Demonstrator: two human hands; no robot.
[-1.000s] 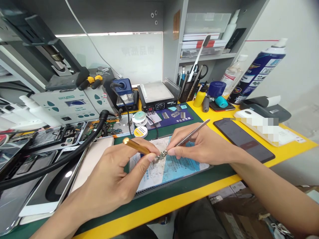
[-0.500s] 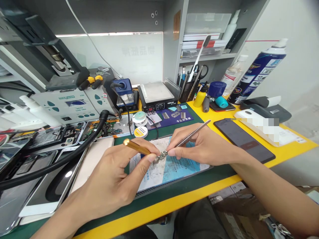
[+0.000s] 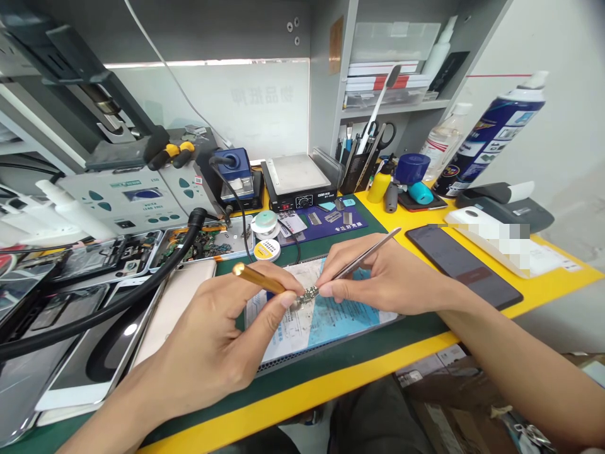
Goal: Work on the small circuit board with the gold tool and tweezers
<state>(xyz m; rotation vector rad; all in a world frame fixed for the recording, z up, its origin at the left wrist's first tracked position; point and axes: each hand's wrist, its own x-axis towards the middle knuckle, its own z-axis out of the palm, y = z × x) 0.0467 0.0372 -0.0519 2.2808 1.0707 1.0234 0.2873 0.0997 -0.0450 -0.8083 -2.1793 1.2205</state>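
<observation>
Left hand [image 3: 212, 353] clamps gold metal pen-shaped tool [image 3: 259, 279]; right hand [image 3: 382, 277] pinches slim steel tweezers [image 3: 366, 253]. Both tips meet small circuit part [image 3: 309, 294] over blue-white printed sheet [image 3: 331, 318].

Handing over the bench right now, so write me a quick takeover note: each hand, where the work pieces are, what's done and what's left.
Left hand: closed around a gold-handled tool, its tip hidden at the small circuit board.
Right hand: pinching metal tweezers, tips at the same board.
The board sits between the fingertips above the blue and white sheet on the green mat; whether it rests on the sheet is unclear.
Nearby: opened phones at left, dark phone at right.
Done: board gripped, both tools on it.
Left: the fine work at the board; its progress is too small to tell.
</observation>
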